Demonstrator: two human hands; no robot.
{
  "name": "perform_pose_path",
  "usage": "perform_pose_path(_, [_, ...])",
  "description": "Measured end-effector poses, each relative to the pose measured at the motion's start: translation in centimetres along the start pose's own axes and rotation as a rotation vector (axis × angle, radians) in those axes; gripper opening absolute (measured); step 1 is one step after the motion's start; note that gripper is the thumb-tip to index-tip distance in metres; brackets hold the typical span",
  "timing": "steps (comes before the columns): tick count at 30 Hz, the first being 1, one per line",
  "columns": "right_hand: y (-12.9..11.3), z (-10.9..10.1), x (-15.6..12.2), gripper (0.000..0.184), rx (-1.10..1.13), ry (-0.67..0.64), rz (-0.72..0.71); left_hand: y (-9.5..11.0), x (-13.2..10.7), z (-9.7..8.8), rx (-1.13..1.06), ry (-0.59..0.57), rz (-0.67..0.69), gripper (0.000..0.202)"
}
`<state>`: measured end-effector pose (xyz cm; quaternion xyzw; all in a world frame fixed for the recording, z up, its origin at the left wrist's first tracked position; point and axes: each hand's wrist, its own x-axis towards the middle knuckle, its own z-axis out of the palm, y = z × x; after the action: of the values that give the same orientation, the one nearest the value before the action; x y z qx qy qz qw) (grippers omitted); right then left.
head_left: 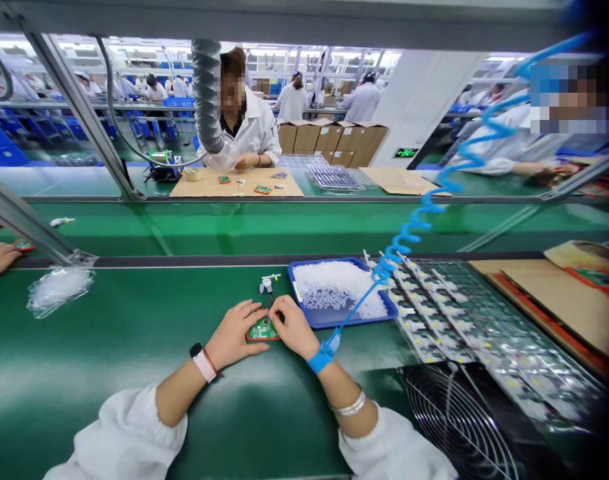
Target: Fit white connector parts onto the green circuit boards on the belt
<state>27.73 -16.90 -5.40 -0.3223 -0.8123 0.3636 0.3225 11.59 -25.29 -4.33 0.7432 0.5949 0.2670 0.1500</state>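
A green circuit board [262, 328] with an orange-red edge lies on the green bench mat between my hands. My left hand [237, 333] steadies it from the left, fingers along its top edge and thumb along the bottom. At the board's upper right corner, my right hand [293, 328] has its thumb and index finger pinched together; what sits between the fingertips is hidden. Just beyond the board is a small white plastic part [267, 284] with a yellow tip, and thin dark wires appear to run from it toward the pinched fingers.
A blue tray [312, 321] of small white pieces stands right of the board. Further right are rows of white parts [429, 300] on clear trays and a black fan [459, 413]. A coiled blue cord [409, 233] reaches my right wrist. Clear plastic bags [59, 290] lie left.
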Motion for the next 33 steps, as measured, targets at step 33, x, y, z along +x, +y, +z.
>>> perform_pose_path(33, [-2.3, -1.7, 0.4, 0.009, 0.108, 0.373, -0.048, -13.8, 13.6, -6.9, 0.376, 0.259, -0.444, 0.059])
